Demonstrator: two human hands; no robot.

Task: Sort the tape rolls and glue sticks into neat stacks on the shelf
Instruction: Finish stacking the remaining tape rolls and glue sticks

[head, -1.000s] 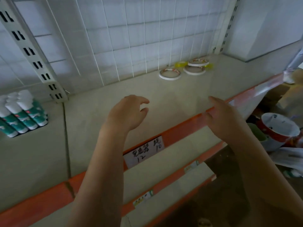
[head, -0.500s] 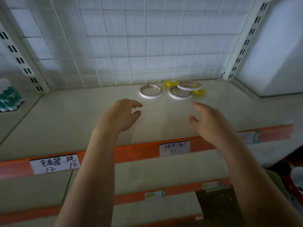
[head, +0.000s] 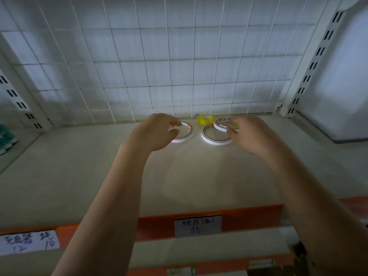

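front of shelf (head: 189,176): wide open from where I'm watching, bare board from the orange lip (head: 249,213) up to the tapes
back: wire grid (head: 179,66) blocks it right behind the yellow roll (head: 206,118)
middle: left tape (head: 184,133), middle tape (head: 214,139) and top tape (head: 221,125) bunched close, only slim gaps between
sides: slotted posts (head: 312,66) fence both ends
far left: green sticks (head: 6,136) well apart
arms: left hand (head: 153,134) and right hand (head: 251,134) fill both lanes in

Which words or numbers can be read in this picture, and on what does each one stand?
"12" and "10", under handwritten characters too blurred to read: left paper label on the orange shelf edge.
"35", under a blurred handwritten line: middle paper label on the same edge.
Small stickers on the lower shelf edge: too small to read.
White tape rolls: inner print too blurred to read.
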